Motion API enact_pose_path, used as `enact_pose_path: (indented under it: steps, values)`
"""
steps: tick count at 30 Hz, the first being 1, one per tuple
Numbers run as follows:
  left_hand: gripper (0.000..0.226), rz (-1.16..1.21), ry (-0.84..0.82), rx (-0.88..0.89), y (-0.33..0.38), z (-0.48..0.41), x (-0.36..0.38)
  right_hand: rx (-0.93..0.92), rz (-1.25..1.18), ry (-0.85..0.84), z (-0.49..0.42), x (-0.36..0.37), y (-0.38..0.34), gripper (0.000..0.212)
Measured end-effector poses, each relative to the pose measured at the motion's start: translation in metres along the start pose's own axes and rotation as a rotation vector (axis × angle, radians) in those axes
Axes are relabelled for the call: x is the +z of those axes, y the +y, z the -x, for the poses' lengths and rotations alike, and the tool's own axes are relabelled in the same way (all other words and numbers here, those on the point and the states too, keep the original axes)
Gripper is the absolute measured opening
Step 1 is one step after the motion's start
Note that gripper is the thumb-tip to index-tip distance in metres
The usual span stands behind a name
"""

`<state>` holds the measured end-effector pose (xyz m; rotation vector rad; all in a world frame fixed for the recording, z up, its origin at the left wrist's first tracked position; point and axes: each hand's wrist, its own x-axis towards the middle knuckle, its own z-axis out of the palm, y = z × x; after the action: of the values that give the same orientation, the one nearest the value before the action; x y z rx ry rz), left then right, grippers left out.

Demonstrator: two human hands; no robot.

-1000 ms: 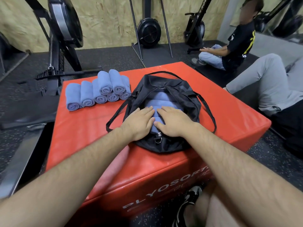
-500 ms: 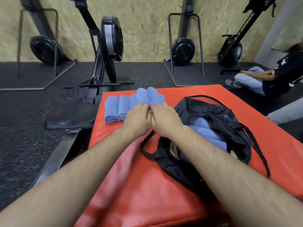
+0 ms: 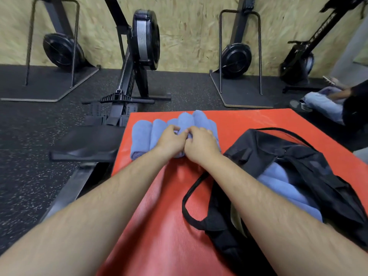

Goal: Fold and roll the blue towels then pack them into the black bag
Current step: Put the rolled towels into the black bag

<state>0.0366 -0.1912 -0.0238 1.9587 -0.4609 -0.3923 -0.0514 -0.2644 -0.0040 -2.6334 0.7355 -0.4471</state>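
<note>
Several rolled blue towels (image 3: 141, 134) lie stacked in a row at the far left of the red plyo box (image 3: 159, 226). My left hand (image 3: 171, 140) and my right hand (image 3: 201, 144) sit side by side on the stack, fingers curled round an upper roll (image 3: 185, 122). The black bag (image 3: 310, 176) lies open on the box at the right, with rolled blue towels (image 3: 286, 188) inside it. Its strap (image 3: 191, 198) loops out toward me.
A rowing machine (image 3: 139, 56) stands right behind the box's left corner, its rail running down the left side. More rowers stand upright against the wooden wall. A seated person (image 3: 338, 102) is on the floor at the far right.
Both hands left the towels inside the bag and moved left to the stack of rolls; now their fingers have curled round an upper roll. The view turned left with them.
</note>
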Motion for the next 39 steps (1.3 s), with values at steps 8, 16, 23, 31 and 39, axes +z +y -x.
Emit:
enact_pose_path:
  steps: [8,16,23,31,39]
  values:
    - [0.047,0.313,-0.050,0.096,0.024,0.097,-0.018,-0.204,-0.285,0.080,0.091,-0.046,0.023,0.032]
    - [0.063,0.046,-0.186,0.185,0.037,0.187,-0.017,-0.450,0.135,0.197,0.175,-0.113,0.056,0.037]
    - [0.060,-0.294,-0.527,0.526,0.045,0.226,0.018,-0.394,0.393,-0.064,0.224,-0.156,0.093,0.065]
    - [0.048,-0.477,-0.308,0.759,0.022,0.243,0.072,-0.066,0.367,-0.236,0.254,-0.167,0.153,0.063]
    - [0.029,-0.931,-0.270,0.788,0.006,0.246,0.080,-0.093,0.340,-0.168,0.259,-0.158,0.154,0.071]
